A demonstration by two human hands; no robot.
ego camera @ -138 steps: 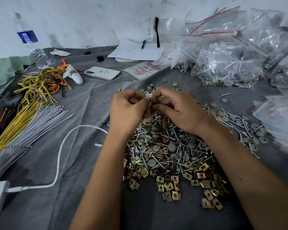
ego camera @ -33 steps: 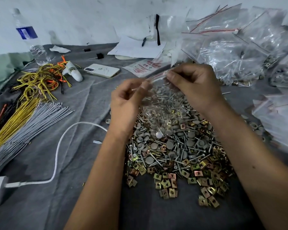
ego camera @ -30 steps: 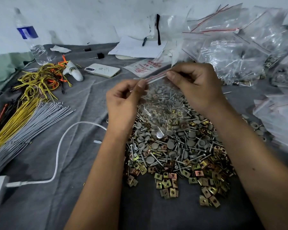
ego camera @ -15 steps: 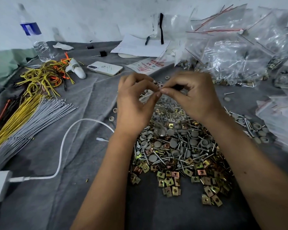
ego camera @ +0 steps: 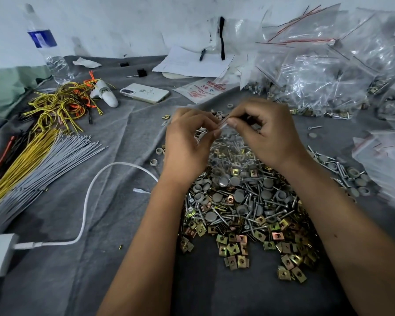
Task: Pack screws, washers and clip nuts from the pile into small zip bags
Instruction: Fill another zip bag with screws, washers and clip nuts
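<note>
Both hands pinched the top of one small zip bag [ego camera: 232, 153] above the pile [ego camera: 244, 208] on the desk [ego camera: 114, 258]: left hand [ego camera: 187, 144] and right hand [ego camera: 267, 133] met at its seal. It looked like sealing; next, press the strip shut. Screws, washers and clip nuts lay too many to count.

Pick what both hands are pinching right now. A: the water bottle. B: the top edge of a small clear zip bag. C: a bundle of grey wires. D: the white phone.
B: the left hand and right hand pinch the top of the zip bag, held above the pile.
</note>
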